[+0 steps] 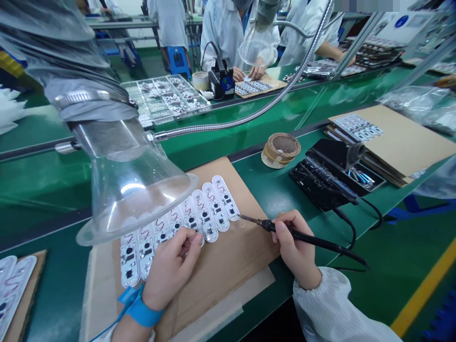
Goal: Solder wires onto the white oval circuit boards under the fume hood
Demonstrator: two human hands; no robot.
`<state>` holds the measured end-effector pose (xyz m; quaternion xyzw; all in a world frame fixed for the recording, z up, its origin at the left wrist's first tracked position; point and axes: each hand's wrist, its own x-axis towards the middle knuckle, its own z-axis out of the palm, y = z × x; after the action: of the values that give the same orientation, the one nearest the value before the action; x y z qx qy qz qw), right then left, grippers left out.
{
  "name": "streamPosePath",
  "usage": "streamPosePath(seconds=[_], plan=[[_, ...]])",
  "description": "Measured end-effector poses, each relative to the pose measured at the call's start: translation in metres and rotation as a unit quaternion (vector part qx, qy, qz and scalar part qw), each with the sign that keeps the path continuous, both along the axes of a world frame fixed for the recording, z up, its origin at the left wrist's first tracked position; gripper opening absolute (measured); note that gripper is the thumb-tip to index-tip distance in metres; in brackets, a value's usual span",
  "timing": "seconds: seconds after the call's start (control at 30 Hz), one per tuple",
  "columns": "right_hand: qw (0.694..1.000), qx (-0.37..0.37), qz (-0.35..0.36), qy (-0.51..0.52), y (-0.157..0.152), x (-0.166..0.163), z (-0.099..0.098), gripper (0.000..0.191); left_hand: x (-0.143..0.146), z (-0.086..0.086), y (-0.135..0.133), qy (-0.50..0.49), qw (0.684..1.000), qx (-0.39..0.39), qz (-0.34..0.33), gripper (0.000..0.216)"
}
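My right hand (296,247) is closed around the black handle of a soldering iron (324,241). The iron's tip points left, at the lower end of the rightmost oblong white part (225,198) in a row. Several such parts, each with a small circuit board and red wires, lie side by side on a brown cardboard sheet (228,270). Over the lower ends of the middle parts, my left hand (174,266) has thumb and fingers pinched together; what they hold, if anything, I cannot make out. A blue wrist strap (146,311) circles my left wrist.
A clear fume hood (138,190) hangs low over the row's left end. Right of the cardboard stand a tape roll (281,150) and a black soldering stand (324,175). More cardboard (402,137) lies beyond. Across the bench, a co-worker's hands (256,71) handle similar parts.
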<state>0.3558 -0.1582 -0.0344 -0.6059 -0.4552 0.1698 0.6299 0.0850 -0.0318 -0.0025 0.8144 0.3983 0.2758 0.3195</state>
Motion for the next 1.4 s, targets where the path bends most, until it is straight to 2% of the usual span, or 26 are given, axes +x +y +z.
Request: streamPosePath(seconds=[0.6,0.77,0.93,1.17,1.4], plan=[[1.0,-0.005,0.006,-0.023,0.0,0.001,0.0,0.024,0.001,-0.003,0.001,-0.006,1.0,0.004,-0.008,0.027],[0.999,-0.014,0.031,-0.038,-0.001,0.001,0.0,0.021,0.001,-0.003,0.0,-0.007,1.0,0.001,-0.008,0.028],[0.999,-0.013,0.017,-0.039,-0.001,0.001,-0.001,0.022,0.001,-0.002,0.001,-0.01,1.0,0.001,-0.011,0.029],[0.997,-0.022,0.045,-0.053,0.001,0.002,0.001,0.02,0.002,-0.001,0.001,-0.014,1.0,-0.007,-0.018,0.029],[0.999,0.034,0.003,-0.016,-0.005,-0.012,0.005,0.015,-0.003,-0.006,0.002,-0.013,1.0,-0.014,0.005,0.031]])
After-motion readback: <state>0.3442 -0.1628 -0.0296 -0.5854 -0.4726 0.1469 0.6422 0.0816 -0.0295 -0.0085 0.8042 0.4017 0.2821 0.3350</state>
